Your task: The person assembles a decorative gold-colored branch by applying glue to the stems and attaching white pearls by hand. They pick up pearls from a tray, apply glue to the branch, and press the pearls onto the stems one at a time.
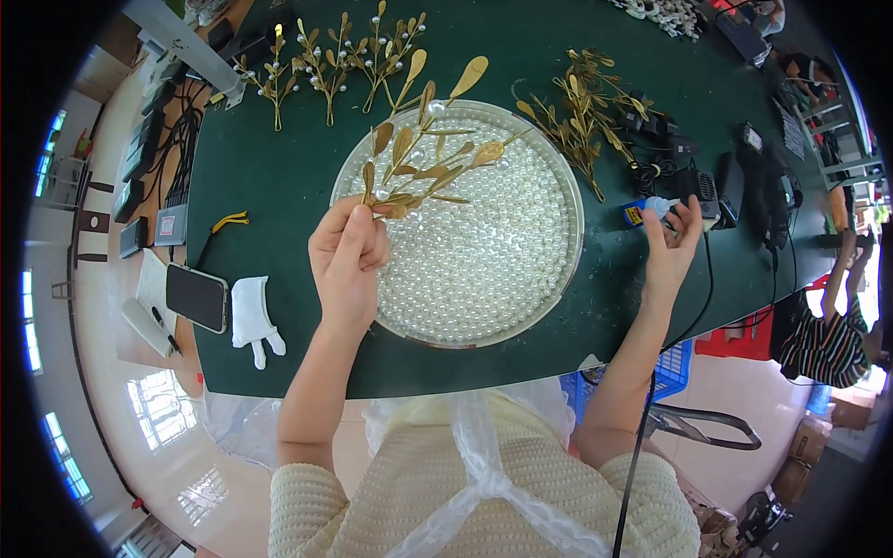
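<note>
In my left hand, closed between thumb and fingers, is a gold leafy branch with pearl beads among its leaves. It is raised over a round tray full of loose white pearl beads. To the tray's right, my right hand has its thumb and fingers apart around a small blue-and-yellow bottle with a pale pointed nozzle. The bottle lies on its side at my fingertips. Whether the fingers press on it is not plain.
Pearl-beaded gold branches lie at the back left of the green table; more gold branches lie behind the tray. A phone and a white cloth glove are at left. Black devices and cables crowd the right.
</note>
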The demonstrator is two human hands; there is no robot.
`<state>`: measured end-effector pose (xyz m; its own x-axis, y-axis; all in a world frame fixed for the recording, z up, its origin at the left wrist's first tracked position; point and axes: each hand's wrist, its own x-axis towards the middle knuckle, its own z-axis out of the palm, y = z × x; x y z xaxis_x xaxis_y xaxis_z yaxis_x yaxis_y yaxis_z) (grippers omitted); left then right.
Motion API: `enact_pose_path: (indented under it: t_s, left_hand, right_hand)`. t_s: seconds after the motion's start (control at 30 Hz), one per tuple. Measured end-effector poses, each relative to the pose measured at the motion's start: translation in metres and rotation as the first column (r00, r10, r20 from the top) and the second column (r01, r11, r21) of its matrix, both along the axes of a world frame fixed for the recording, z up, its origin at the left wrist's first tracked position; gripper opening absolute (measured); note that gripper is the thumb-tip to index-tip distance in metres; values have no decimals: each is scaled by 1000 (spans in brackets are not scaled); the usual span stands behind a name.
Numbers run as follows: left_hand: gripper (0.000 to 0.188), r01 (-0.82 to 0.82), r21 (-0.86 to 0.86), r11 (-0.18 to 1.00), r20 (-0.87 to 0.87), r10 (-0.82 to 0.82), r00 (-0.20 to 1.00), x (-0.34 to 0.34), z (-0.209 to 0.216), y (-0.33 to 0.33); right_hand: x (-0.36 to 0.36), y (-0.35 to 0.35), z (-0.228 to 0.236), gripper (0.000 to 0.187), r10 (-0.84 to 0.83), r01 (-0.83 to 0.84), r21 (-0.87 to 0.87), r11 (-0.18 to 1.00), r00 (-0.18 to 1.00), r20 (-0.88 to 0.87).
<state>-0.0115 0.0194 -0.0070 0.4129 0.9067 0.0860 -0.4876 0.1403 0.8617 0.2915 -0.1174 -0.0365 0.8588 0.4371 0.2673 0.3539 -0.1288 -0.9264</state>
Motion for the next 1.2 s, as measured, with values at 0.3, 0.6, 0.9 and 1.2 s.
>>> enact_pose_path:
  t_s: [0.3, 0.6, 0.9, 1.2]
  left_hand:
    - [25, 34, -4, 999, -25, -34, 999, 1, 3, -3]
    - [21, 107, -64, 992, -43, -110, 993, 3, 2, -7]
    - [21, 113, 12, 994, -52, -112, 992, 5, -4, -7]
    - [14, 1, 683, 731, -409, 381, 830, 10, 6, -11]
  right_hand:
    - [6, -6, -9, 36, 77, -32, -335, 942, 990, 122]
    - [-5, 5, 4, 26, 92, -88, 93, 992, 995, -37]
    - [-7, 1, 12, 21, 82, -31, 243, 970, 976, -203]
    - [-8, -1, 34, 15, 282, -64, 581, 811, 913, -294]
